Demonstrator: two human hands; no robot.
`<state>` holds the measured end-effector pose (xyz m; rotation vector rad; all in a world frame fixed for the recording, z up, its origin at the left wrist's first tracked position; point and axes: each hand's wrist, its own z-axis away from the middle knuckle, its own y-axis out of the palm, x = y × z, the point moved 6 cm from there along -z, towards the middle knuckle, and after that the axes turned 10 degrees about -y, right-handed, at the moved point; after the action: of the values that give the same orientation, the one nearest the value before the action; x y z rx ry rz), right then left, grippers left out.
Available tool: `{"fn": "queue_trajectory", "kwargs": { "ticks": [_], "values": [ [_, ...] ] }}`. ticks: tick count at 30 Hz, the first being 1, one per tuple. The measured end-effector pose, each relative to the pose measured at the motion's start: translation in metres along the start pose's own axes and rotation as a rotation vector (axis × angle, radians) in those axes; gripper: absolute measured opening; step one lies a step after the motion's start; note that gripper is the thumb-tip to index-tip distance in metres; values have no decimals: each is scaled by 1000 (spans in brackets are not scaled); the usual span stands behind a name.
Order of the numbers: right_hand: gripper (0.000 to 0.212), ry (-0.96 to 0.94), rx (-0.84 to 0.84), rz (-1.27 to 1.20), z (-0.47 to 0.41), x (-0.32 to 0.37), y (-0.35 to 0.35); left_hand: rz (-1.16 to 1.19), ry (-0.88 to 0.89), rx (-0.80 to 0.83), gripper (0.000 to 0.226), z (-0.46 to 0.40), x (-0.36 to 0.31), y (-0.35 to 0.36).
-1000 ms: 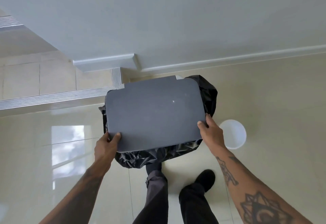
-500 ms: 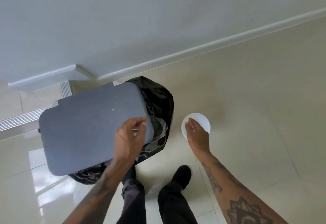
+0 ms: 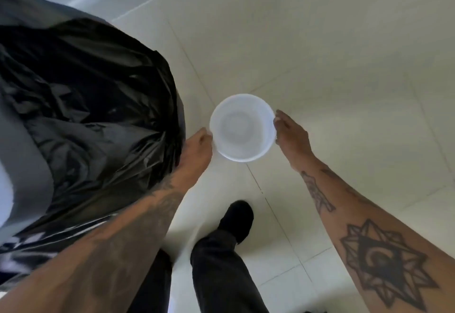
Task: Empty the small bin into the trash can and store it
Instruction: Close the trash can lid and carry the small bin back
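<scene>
Two hands bracket the small bin (image 3: pixel 242 128), which sits upright on the floor (image 3: pixel 332 54) just beside the lined trash can (image 3: pixel 86 103): the left hand (image 3: pixel 198 145) and right hand (image 3: pixel 290 131) touch opposite sides of its rim, though whether either truly pinches it I cannot tell. Such a light hold could slip as it lifts, tilting the bin and spilling onto the tiles. Half a second ago the left hand held the can's lid, and only the right reached the bin.
</scene>
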<state>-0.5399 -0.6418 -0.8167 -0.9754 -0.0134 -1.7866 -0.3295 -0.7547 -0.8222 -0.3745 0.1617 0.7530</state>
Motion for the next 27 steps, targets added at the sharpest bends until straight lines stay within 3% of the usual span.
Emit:
{"fn": "queue_trajectory", "kwargs": {
  "ticks": [3,5,12,15,20,27],
  "values": [
    [32,42,10,-235,-2,-19,16,292,-29,126,23,-20,2,20],
    [24,80,22,-383,-1,-28,19,398,-50,128,18,-24,1,24],
    [23,66,50,-527,66,-3,-31,339,-35,121,27,56,-16,-4],
    [24,40,14,-566,130,35,-77,285,6,164,17,132,-41,-22],
    [30,-67,-123,-624,268,121,-166,100,190,311,24,288,-111,-55],
    [30,-333,-477,-669,472,229,-243,-103,675,533,34,517,-197,-97]
  ]
}}
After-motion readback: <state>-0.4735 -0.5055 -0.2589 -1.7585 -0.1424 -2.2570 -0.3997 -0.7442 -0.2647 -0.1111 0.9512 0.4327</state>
